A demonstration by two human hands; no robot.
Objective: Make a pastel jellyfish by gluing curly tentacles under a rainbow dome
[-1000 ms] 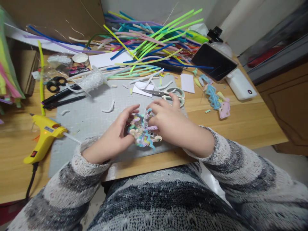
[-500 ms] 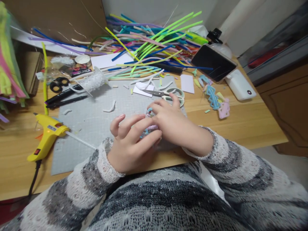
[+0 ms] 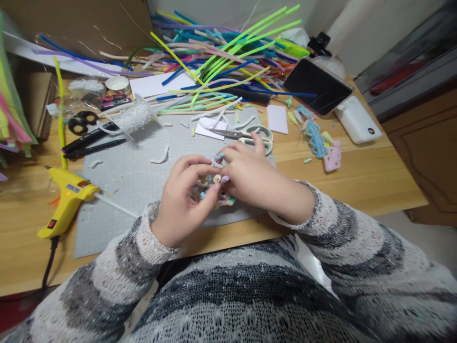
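Observation:
A small pastel craft piece (image 3: 224, 200) with pink, blue, green and cream bits lies between my hands near the front of the grey cutting mat (image 3: 117, 186). My left hand (image 3: 187, 195) curves around its left side, thumb and fingers closed on its upper part. From the right, my right hand (image 3: 253, 176) has its fingers bent over the piece's upper right edge and covers part of it; the tips are partly hidden. Beyond the right fingers lie green-handled scissors (image 3: 246, 135).
A yellow glue gun (image 3: 67, 197) with its cord lies at left. Markers (image 3: 94, 147), black-handled scissors (image 3: 84, 123) and a clear spool (image 3: 135, 119) sit behind it. Coloured pipe cleaners (image 3: 221, 62) heap up at the back. At right are a phone (image 3: 317, 85) and a white power bank (image 3: 359, 121).
My left hand has turned and drawn back from over the craft piece, so more of it shows. My right hand has barely moved. The view has shifted slightly.

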